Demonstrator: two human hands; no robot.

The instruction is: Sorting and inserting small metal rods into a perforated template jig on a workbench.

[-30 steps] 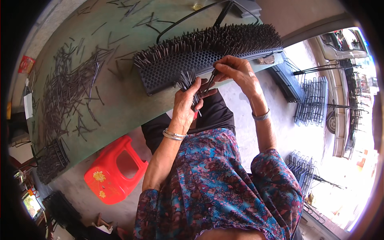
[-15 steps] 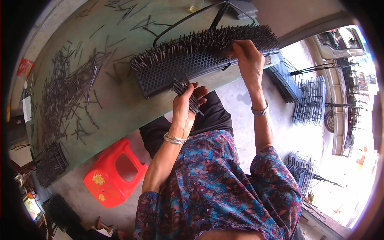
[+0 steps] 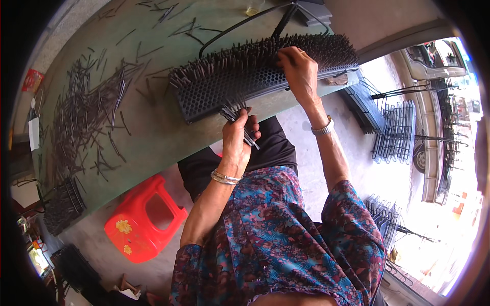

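A long dark rack (image 3: 201,105) with a honeycomb of holes lies along the table's near edge. Thin dark rods (image 3: 245,57) stand upright in its back rows, while bare holes show along the front left. Below its front edge, my left hand (image 3: 237,136) is closed around a loose bundle of similar rods (image 3: 234,110), their ends fanning upward. My right hand (image 3: 300,74) reaches over the rack's front edge, thumb and fingers pinched together among the standing rods. Whatever sits between those fingertips is hidden.
Loose rods (image 3: 84,109) are heaped on the green tabletop (image 3: 153,122) at the left. A wire handle (image 3: 245,23) rises behind the rack. A red stool (image 3: 138,237) stands below the table at left. Blue racks (image 3: 365,102) stand at right, and a glass (image 3: 252,9) at the back.
My right hand has shifted left along the rack, still pinched. My left hand stays near the same spot with its bundle, the fingers curled in a little more.
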